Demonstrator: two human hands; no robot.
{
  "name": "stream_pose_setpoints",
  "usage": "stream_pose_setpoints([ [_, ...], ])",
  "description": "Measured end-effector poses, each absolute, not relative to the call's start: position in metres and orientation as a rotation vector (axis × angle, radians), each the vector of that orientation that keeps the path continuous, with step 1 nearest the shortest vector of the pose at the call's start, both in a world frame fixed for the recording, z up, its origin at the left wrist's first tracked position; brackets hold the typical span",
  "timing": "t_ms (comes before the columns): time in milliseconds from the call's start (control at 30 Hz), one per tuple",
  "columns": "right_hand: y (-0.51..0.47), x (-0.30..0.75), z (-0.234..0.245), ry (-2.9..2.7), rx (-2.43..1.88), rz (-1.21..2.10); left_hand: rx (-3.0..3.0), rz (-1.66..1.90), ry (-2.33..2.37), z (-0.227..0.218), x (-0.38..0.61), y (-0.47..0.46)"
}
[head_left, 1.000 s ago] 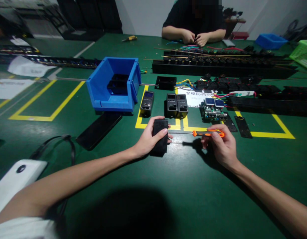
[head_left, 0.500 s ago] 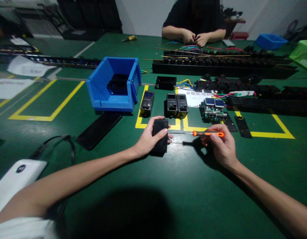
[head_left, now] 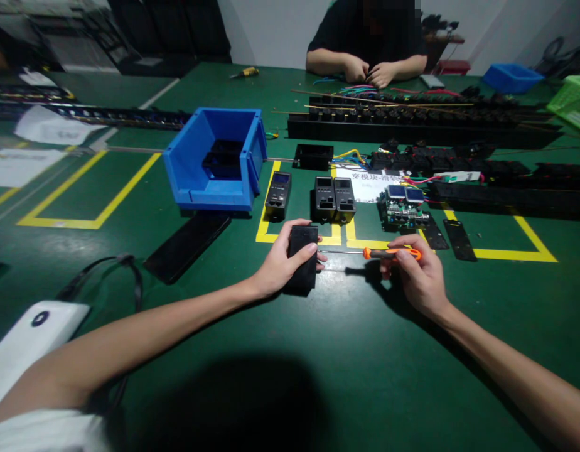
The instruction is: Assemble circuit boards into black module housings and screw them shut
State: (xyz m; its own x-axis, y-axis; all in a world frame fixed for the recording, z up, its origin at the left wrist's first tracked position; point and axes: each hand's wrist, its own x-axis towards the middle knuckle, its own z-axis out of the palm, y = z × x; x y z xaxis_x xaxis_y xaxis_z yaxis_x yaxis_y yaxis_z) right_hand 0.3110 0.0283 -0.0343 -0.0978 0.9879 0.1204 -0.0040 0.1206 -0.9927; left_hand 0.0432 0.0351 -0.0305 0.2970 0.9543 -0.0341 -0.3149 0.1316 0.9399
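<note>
My left hand (head_left: 281, 260) is closed round a black plastic case (head_left: 303, 257), thumb across its face and fingertips showing past its right edge. Between the fingers of my right hand (head_left: 422, 273) is an orange and black screwdriver (head_left: 392, 253), held level. Its thin shaft points left, and the tip meets the case's right side near my left fingertips; the exact contact spot is too small to make out. Just beyond the case stand a black module with a small screen (head_left: 277, 194) and a pair of black module housings (head_left: 334, 198). Bare green circuit boards (head_left: 403, 208) lie farther right.
A blue bin (head_left: 209, 191) holds black housings. Near it lies a black phone-like slab (head_left: 187, 248); a white power bank (head_left: 38, 345) with a cable is at left. Black rails (head_left: 412, 129) with wires span the back, where a person's hands (head_left: 370, 70) rest. Flat black plates (head_left: 459, 240) lie right.
Almost nothing differs. My right hand and the screwdriver have shifted very slightly left; my left hand keeps the case in the same place.
</note>
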Motion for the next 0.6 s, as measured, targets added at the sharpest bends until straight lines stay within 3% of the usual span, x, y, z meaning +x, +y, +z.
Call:
stream_pose_setpoints([
  [600, 0.0270, 0.3120, -0.0357, -1.315, -1.049, 1.198, 1.023, 1.075, 0.795, -0.0313, 0.0430, 0.0353],
])
